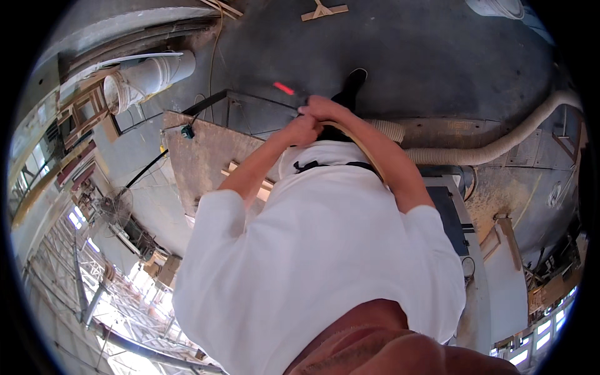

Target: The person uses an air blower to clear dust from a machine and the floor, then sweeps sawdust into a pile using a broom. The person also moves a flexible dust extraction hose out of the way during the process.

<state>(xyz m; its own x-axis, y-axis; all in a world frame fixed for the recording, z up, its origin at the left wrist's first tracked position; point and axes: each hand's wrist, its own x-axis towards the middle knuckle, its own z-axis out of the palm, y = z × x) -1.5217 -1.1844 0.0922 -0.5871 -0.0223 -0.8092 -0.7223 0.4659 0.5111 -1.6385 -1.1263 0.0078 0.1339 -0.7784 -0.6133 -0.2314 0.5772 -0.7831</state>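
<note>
In front of my waist my two hands are close together. My left hand [302,130] is closed at the upper end of a curved tan strip [359,142] that looks like wood. The strip bends down along the inside of my right forearm towards my waist. Just beyond, my right hand [323,109] is closed around a slim dark tool with a bright red end [283,88]. That tool is blurred, so its kind is unclear. My fingers hide where the strip and the tool are gripped.
A brown board tabletop [187,150] with wooden pieces [267,186] lies at my left. A ribbed hose [475,155] runs along the right, beside a grey machine [447,209]. White buckets [156,74] lie at the far left. A wooden piece [325,12] rests on the floor ahead.
</note>
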